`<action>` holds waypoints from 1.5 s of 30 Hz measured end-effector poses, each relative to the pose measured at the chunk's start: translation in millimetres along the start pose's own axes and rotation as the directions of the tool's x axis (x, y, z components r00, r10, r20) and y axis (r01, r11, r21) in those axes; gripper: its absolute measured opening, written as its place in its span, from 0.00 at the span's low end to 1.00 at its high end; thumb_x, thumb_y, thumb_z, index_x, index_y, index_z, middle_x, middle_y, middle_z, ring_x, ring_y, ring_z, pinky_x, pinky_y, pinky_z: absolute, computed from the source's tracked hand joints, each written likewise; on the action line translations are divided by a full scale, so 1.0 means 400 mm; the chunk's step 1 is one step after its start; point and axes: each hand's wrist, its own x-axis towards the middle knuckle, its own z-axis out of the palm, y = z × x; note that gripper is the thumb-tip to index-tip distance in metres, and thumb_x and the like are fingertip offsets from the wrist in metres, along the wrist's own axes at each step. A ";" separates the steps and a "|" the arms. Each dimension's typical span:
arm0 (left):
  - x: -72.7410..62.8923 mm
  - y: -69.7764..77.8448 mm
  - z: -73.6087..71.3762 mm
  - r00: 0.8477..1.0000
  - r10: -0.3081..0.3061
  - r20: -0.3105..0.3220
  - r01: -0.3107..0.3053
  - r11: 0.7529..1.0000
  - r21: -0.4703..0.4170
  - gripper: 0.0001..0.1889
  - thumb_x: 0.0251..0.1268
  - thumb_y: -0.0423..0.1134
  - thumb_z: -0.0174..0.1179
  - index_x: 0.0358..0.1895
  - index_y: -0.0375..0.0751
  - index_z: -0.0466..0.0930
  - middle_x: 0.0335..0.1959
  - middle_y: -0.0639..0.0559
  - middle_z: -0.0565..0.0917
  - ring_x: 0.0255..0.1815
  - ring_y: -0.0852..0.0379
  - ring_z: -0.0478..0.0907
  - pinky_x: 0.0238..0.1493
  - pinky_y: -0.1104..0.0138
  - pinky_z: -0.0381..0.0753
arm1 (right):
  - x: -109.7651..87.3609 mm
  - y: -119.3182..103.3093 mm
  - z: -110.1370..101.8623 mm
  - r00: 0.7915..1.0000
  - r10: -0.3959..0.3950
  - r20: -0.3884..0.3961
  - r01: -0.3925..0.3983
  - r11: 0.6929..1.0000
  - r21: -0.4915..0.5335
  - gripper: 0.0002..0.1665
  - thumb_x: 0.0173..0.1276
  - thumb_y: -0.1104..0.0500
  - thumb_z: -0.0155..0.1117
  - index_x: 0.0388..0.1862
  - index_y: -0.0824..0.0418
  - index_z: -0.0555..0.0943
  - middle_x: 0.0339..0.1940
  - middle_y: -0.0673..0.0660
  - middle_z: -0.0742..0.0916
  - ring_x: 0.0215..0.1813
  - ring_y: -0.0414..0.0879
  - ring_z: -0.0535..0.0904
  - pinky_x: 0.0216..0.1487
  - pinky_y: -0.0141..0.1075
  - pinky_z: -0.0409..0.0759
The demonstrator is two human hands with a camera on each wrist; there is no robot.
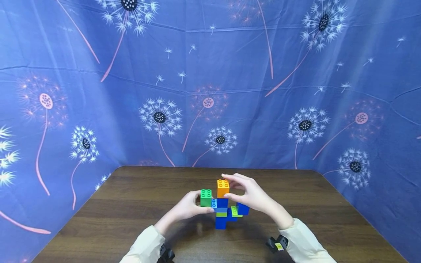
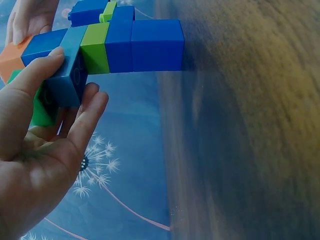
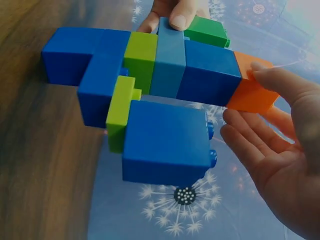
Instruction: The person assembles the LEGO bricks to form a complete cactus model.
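A structure of toy building blocks stands upright on the table, with a dark blue block [image 1: 220, 223] at its foot. An orange block [image 1: 223, 189] tops the column, above another dark blue block [image 3: 210, 72]. My right hand [image 1: 251, 193] pinches the orange block between thumb and fingers. On the other side, my left hand [image 1: 188, 208] holds the light blue block [image 2: 69, 75], its thumb pressed on that block's face. The green block [image 1: 206, 200] sits on the light blue one, beside the left fingers. To the right, a side branch carries a thin lime block [image 3: 120, 112] and a large blue block [image 3: 165, 142].
The brown wooden table [image 1: 115, 219] extends around the structure. A blue dandelion-print cloth [image 1: 210, 73] hangs behind and at both sides. Dark wrist devices [image 1: 277, 243] are worn near the pale sleeves [image 1: 306, 239].
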 end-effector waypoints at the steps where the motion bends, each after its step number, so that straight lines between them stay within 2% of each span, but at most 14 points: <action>1: 0.000 0.000 0.000 1.000 -0.002 0.001 0.002 1.000 -0.002 0.19 0.52 0.41 0.69 0.45 0.34 0.77 0.34 0.49 0.84 0.34 0.61 0.78 0.37 0.71 0.77 | -0.004 0.003 -0.001 1.000 0.009 0.007 -0.008 1.000 -0.010 0.36 0.59 0.51 0.68 0.65 0.58 0.70 0.50 0.54 0.82 0.48 0.46 0.81 0.52 0.39 0.79; 4: 0.002 -0.002 -0.002 1.000 0.000 0.001 0.000 1.000 -0.004 0.20 0.52 0.41 0.69 0.45 0.34 0.77 0.34 0.49 0.84 0.34 0.61 0.77 0.38 0.71 0.77 | -0.019 0.012 -0.008 0.999 0.027 0.030 -0.026 0.999 -0.033 0.37 0.60 0.49 0.68 0.65 0.60 0.69 0.54 0.55 0.81 0.53 0.51 0.81 0.54 0.43 0.77; 8: 0.003 -0.001 -0.002 1.000 0.002 -0.001 -0.002 1.000 0.000 0.19 0.52 0.41 0.69 0.45 0.35 0.77 0.34 0.50 0.83 0.34 0.61 0.77 0.37 0.71 0.77 | -0.044 0.034 -0.027 0.999 0.027 0.040 -0.023 0.996 -0.085 0.27 0.60 0.49 0.67 0.56 0.58 0.76 0.50 0.54 0.83 0.53 0.51 0.80 0.54 0.44 0.77; 12: 0.003 0.002 -0.005 1.000 0.005 0.004 -0.005 1.000 0.010 0.19 0.53 0.41 0.69 0.45 0.35 0.78 0.34 0.50 0.83 0.33 0.63 0.77 0.36 0.72 0.76 | -0.072 0.054 -0.044 0.997 0.046 0.062 -0.039 0.993 -0.112 0.18 0.60 0.50 0.67 0.48 0.56 0.79 0.45 0.53 0.84 0.48 0.48 0.81 0.51 0.43 0.78; 17: 0.002 0.004 -0.008 1.000 -0.004 -0.004 0.004 1.000 0.005 0.20 0.53 0.41 0.69 0.47 0.35 0.78 0.35 0.50 0.83 0.33 0.63 0.76 0.35 0.72 0.76 | -0.091 0.069 -0.047 0.992 0.077 0.096 -0.067 0.992 -0.106 0.18 0.59 0.49 0.68 0.44 0.57 0.80 0.42 0.50 0.84 0.43 0.40 0.80 0.49 0.42 0.79; 22: 0.008 0.001 -0.007 0.999 -0.033 -0.038 0.033 0.999 -0.012 0.24 0.54 0.44 0.68 0.51 0.35 0.74 0.35 0.49 0.82 0.37 0.58 0.78 0.39 0.67 0.78 | -0.092 0.082 -0.039 0.998 0.041 0.055 -0.033 0.988 -0.149 0.16 0.60 0.52 0.68 0.45 0.59 0.80 0.40 0.49 0.84 0.40 0.38 0.78 0.46 0.39 0.80; 26: 0.017 -0.012 -0.001 0.995 -0.060 -0.085 0.057 0.998 -0.034 0.26 0.55 0.46 0.68 0.51 0.35 0.70 0.38 0.49 0.80 0.42 0.55 0.79 0.44 0.63 0.79 | -0.091 0.084 -0.026 1.000 -0.010 0.029 0.018 0.957 -0.288 0.19 0.61 0.53 0.67 0.49 0.60 0.80 0.44 0.49 0.83 0.44 0.41 0.79 0.47 0.38 0.79; 29: 0.025 -0.021 0.002 0.991 -0.077 -0.105 0.069 0.995 -0.076 0.25 0.55 0.46 0.67 0.49 0.34 0.68 0.37 0.48 0.79 0.41 0.55 0.79 0.42 0.64 0.78 | -0.093 0.082 -0.015 0.999 -0.031 0.037 0.043 0.919 -0.393 0.26 0.58 0.53 0.70 0.54 0.62 0.78 0.48 0.50 0.81 0.47 0.41 0.78 0.49 0.38 0.79; 33: 0.031 -0.023 0.003 0.990 -0.084 -0.117 0.069 0.990 -0.124 0.26 0.56 0.45 0.67 0.50 0.32 0.67 0.39 0.46 0.79 0.40 0.57 0.78 0.40 0.67 0.77 | -0.096 0.084 -0.007 0.999 -0.002 0.048 0.024 0.888 -0.459 0.36 0.52 0.51 0.74 0.58 0.63 0.75 0.51 0.51 0.79 0.50 0.43 0.77 0.51 0.40 0.78; 39: 0.032 -0.018 0.004 0.987 -0.078 -0.141 0.054 0.985 -0.163 0.28 0.57 0.41 0.66 0.55 0.31 0.64 0.44 0.43 0.79 0.45 0.54 0.79 0.47 0.62 0.79 | -0.093 0.092 0.007 0.998 0.049 0.046 -0.023 0.893 -0.450 0.42 0.48 0.51 0.76 0.61 0.61 0.71 0.55 0.53 0.77 0.54 0.46 0.75 0.54 0.43 0.77; 45: 0.032 -0.019 0.008 0.986 -0.073 -0.151 0.048 0.985 -0.165 0.38 0.58 0.41 0.65 0.66 0.35 0.51 0.53 0.36 0.77 0.50 0.46 0.78 0.51 0.55 0.77 | -0.081 0.105 0.027 0.999 0.018 0.037 0.000 0.906 -0.423 0.39 0.49 0.56 0.77 0.59 0.64 0.71 0.53 0.55 0.78 0.51 0.47 0.76 0.52 0.42 0.77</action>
